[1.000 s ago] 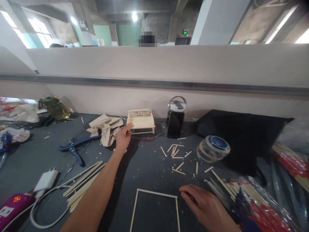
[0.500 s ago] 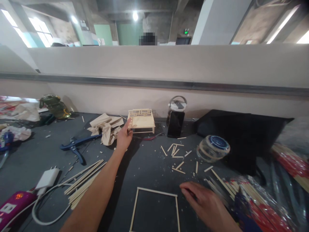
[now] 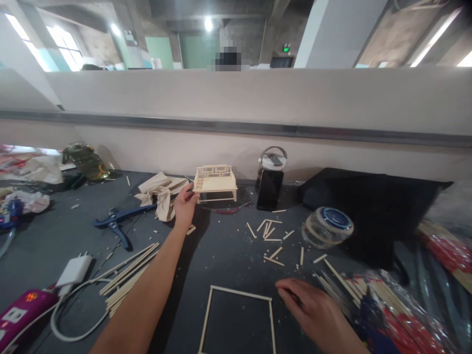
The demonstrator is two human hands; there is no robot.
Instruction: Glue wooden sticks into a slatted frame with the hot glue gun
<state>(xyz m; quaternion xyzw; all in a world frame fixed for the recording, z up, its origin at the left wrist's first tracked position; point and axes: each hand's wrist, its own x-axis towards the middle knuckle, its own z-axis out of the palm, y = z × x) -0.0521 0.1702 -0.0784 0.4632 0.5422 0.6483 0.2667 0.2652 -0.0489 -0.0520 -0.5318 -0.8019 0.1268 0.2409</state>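
Note:
My left hand [image 3: 185,204] reaches to the back of the table and grips the left front corner of a miniature wooden bench [image 3: 216,184], its thumb and fingers at that edge. The small bench stands upright on its legs and has a lattice back. Near the front, my right hand [image 3: 308,305] rests on the table with curled fingers; whatever they may hold is hidden. Just left of it lies a thin wooden stick frame [image 3: 241,293], its near side cut off by the picture's bottom edge.
Short stick pieces [image 3: 271,231] lie scattered mid-table near a clear jar [image 3: 326,227] and a propped phone [image 3: 270,190]. At left are blue cutters [image 3: 118,219], crumpled brown paper [image 3: 162,191], long sticks [image 3: 131,275] and a white charger [image 3: 73,273]. Packaged sticks [image 3: 398,305] lie at right.
My left hand's fingers have slid from the bench's top to its left front edge, and the bench has turned slightly. My right hand and the stick frame have stayed put.

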